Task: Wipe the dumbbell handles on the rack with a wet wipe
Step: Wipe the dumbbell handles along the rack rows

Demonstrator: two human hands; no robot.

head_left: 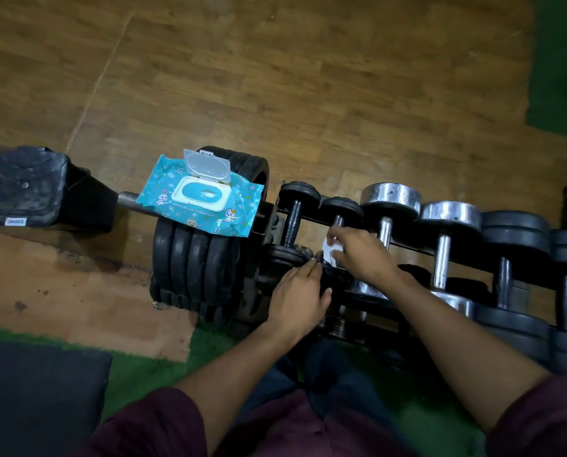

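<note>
My right hand [358, 255] reaches over the rack [417, 249], its fingers curled round a white wet wipe [330, 253] that wraps the handle of the second dumbbell [340, 209] from the left. The wipe sits under my fingertips, low on the handle; a short bare length of handle shows just beyond my fingers, running up to the far black head.

My left hand [297, 296] lies flat with its fingers straight and together, holding nothing. Its fingertips touch the near black head of that same dumbbell, just below and to the left of the wipe.

Directly left of my right fingers stands the first dumbbell [292, 222], black with a dark handle. To their right stand two chrome-headed dumbbells [391, 196] with bright handles, and further right a row of black-plated dumbbells [512, 232].

Well to the left of my left fingertips, a stack of black weight plates [193, 255] stands on edge. On top of the stack lies a blue wet-wipe packet [199, 196], its white flip lid [206, 164] raised. Left of the plates, a steel bar leads to a black block [25, 186] on the wooden floor [308, 77].

Near my forearms, green matting [163, 367] borders the floor, with a dark mat [38, 397] at lower left. My sleeves [150, 423] are maroon.
</note>
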